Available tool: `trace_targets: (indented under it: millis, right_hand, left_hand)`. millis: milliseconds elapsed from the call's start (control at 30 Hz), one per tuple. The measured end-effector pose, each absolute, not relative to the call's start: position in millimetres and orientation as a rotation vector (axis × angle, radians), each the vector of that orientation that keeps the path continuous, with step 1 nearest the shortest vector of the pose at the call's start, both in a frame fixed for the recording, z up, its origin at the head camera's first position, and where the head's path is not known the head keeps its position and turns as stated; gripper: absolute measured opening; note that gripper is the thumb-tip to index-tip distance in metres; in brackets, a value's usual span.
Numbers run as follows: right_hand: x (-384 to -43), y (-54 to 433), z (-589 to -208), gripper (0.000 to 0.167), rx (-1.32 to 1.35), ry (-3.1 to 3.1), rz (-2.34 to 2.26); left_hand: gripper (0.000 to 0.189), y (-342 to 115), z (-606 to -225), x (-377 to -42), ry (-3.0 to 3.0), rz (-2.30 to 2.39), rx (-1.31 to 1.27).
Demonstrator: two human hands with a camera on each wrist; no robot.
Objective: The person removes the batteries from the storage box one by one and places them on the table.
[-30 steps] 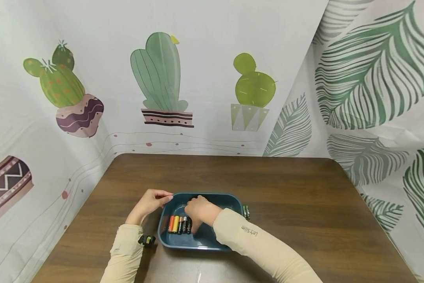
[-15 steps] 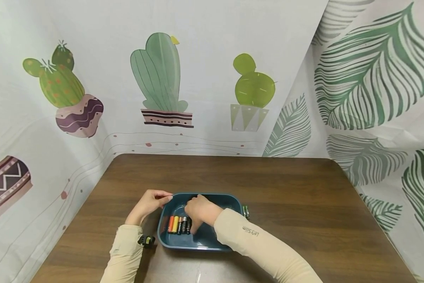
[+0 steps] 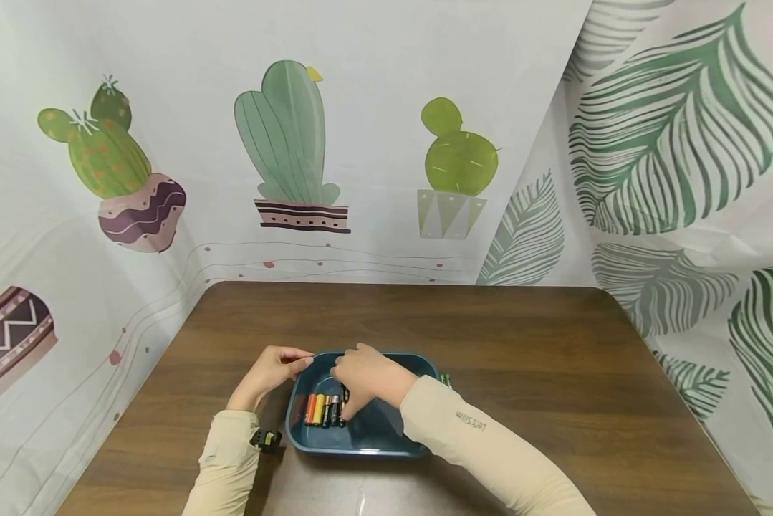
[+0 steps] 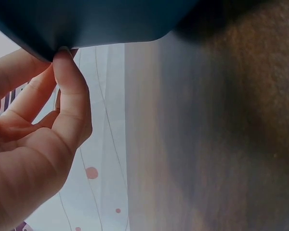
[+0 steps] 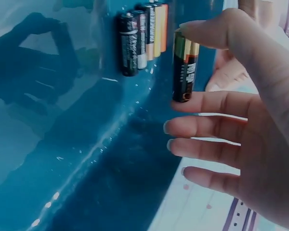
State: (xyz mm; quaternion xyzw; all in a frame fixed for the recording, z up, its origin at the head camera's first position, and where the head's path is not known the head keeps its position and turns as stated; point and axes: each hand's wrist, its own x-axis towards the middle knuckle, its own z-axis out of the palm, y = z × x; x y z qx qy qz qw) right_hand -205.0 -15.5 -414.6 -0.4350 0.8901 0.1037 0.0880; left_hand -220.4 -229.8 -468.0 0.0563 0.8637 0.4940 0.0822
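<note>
A dark blue tray (image 3: pixel 380 431) sits on the wooden table. My left hand (image 3: pixel 271 374) pinches its far left corner between thumb and fingers, as the left wrist view also shows. Over the tray, my right hand (image 3: pixel 372 378) pinches a black and copper battery (image 5: pixel 184 70) at its ends between thumb and index finger; the other fingers extend apart. Beside it, several batteries lie side by side in the tray's left part: an orange battery (image 3: pixel 311 409), a yellow battery (image 3: pixel 319 410) and dark ones, including a black battery (image 5: pixel 128 45).
Just right of the tray lie green batteries (image 3: pixel 446 380), partly hidden. The table (image 3: pixel 521 358) extends to the back and right. Behind it hangs a cloth (image 3: pixel 386 143) printed with cacti and leaves. A small black device (image 3: pixel 266 440) is on the left wrist.
My right hand has risen a little from the tray floor, and the battery it pinches now shows beneath it. My left hand stays at the tray corner. The head view has shifted slightly.
</note>
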Motion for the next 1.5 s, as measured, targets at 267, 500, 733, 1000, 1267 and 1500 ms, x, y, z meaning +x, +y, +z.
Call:
trace_targets:
  millis: [267, 500, 733, 1000, 1267, 1500]
  right_hand:
    - [-205, -5, -401, 0.066, -1.351, 2.704, 0.216]
    - [-204, 7, -391, 0.069, -1.347, 2.742, 0.198]
    - [-204, 19, -388, 0.064, -1.393, 2.801, 0.199]
    - [-204, 36, -389, 0.061, -1.472, 2.861, 0.166]
    - [-205, 52, -388, 0.055, -1.48, 2.9, 0.113]
    - [-207, 65, -385, 0.053, -1.477, 2.924, 0.107]
  left_hand:
    - [0.021, -231, -469, -221, 2.589, 1.475, 0.16]
    - [0.021, -230, -469, -221, 2.587, 1.478, 0.145]
    - [0.021, -230, -469, -221, 2.58, 1.485, 0.162]
    - [0.02, -230, -469, -221, 2.596, 1.471, 0.165]
    - [0.02, -229, -469, -220, 2.6, 1.456, 0.144]
    - [0.021, -230, -469, -219, 2.591, 1.465, 0.134]
